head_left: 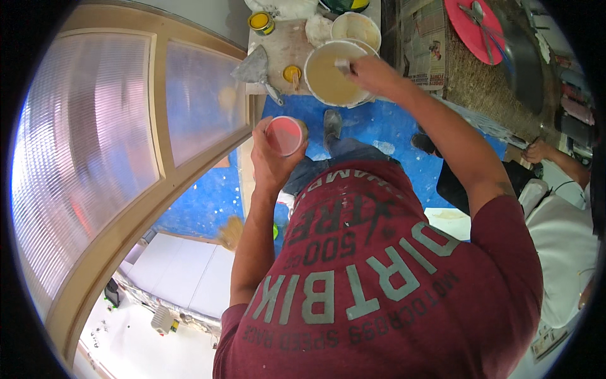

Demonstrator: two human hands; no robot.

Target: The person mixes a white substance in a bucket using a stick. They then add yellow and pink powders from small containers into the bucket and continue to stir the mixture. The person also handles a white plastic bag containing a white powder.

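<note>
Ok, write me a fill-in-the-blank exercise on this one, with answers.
1. Of the large bucket and the small tub, the left hand holds the ____.
2. The right hand reaches over the other, the ____.
3. The scraper lies to the ____ of the large bucket.
4. The floor is mostly coloured ____.
Missing words: small tub; large bucket; left; blue.

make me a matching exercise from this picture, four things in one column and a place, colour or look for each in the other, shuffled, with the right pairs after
1. cup
2. near bucket
3. scraper
4. plate

A. triangular grey blade
B. in the left hand
C. pink, with a spoon on it
D. beneath the right hand

Pairs: 1-B, 2-D, 3-A, 4-C
</note>
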